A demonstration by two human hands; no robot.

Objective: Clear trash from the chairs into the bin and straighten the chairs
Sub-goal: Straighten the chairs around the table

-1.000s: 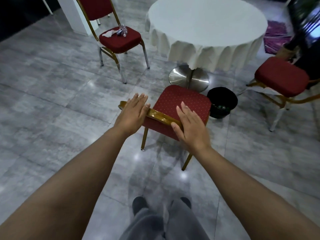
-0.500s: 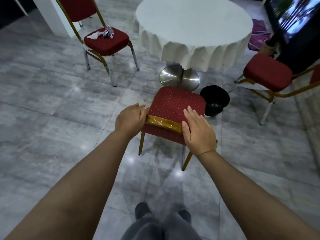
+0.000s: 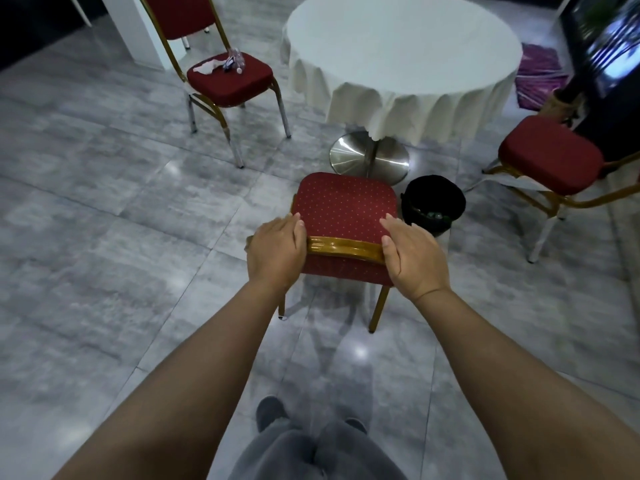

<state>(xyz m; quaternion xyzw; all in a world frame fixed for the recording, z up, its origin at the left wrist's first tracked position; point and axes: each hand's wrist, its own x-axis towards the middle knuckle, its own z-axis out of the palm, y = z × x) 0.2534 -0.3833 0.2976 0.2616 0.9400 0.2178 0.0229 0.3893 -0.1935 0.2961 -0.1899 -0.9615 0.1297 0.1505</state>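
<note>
Open grey tiled floor point(image 3: 104, 220) lies left; black round bin point(image 3: 434, 202) and steel pedestal base point(image 3: 369, 155) block ahead.

Round desk on grey tiles
White cloth point(image 3: 408, 98) drapes the desk point(image 3: 398, 39) (steel pedestal base point(image 3: 369, 157) beneath); purple mat point(image 3: 538, 74) beyond.

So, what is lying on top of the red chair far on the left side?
On the seat of the far left chair lie a crumpled white tissue and a small clear plastic bottle with a dark scrap beside it. What that scrap is, I cannot tell.
</note>
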